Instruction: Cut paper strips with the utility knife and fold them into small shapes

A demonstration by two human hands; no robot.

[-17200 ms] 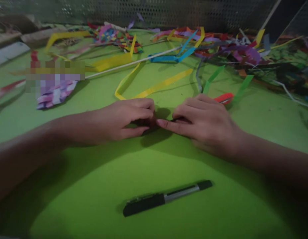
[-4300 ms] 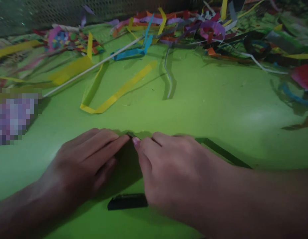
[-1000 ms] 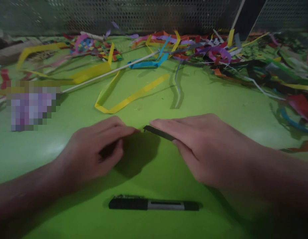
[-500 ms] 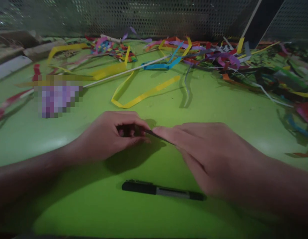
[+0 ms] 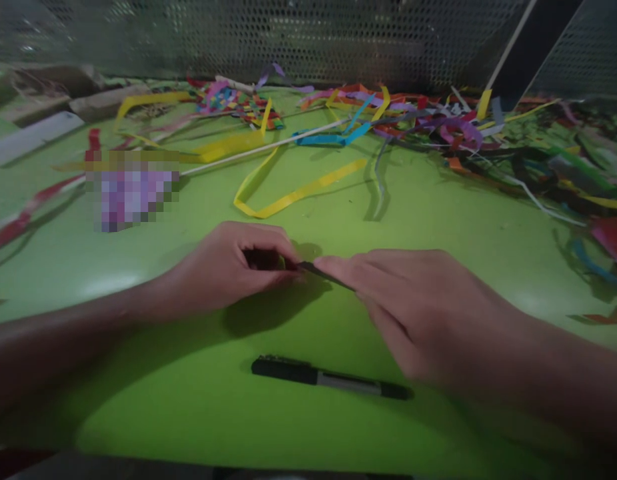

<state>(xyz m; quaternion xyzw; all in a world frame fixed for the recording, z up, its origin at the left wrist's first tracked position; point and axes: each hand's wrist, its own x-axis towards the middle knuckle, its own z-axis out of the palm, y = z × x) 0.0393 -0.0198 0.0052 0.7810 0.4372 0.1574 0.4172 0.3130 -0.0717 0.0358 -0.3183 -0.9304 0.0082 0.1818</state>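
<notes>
A thin dark strip (image 5: pixel 328 274) spans the gap between my two hands, above the green table (image 5: pixel 198 393). Its left end is pinched between the thumb and fingers of my left hand (image 5: pixel 238 267). My right hand (image 5: pixel 418 307) is closed on the other end, with the index finger stretched along the strip. What lies inside the right palm is hidden. Below the hands, a black and grey pen (image 5: pixel 333 380) lies flat on the table.
Yellow strips (image 5: pixel 303 190), a blue strip (image 5: pixel 328 139) and a thin pale stick (image 5: pixel 263 148) lie beyond my hands. Tangled coloured strips (image 5: pixel 453 130) spread along the back and right. Brown pieces (image 5: pixel 108 100) are at the back left. A perforated panel (image 5: pixel 338 40) stands behind.
The view has shifted slightly, so most objects sit a little further right and the table's near edge shows. Both hands keep nearly the same hold on the dark strip.
</notes>
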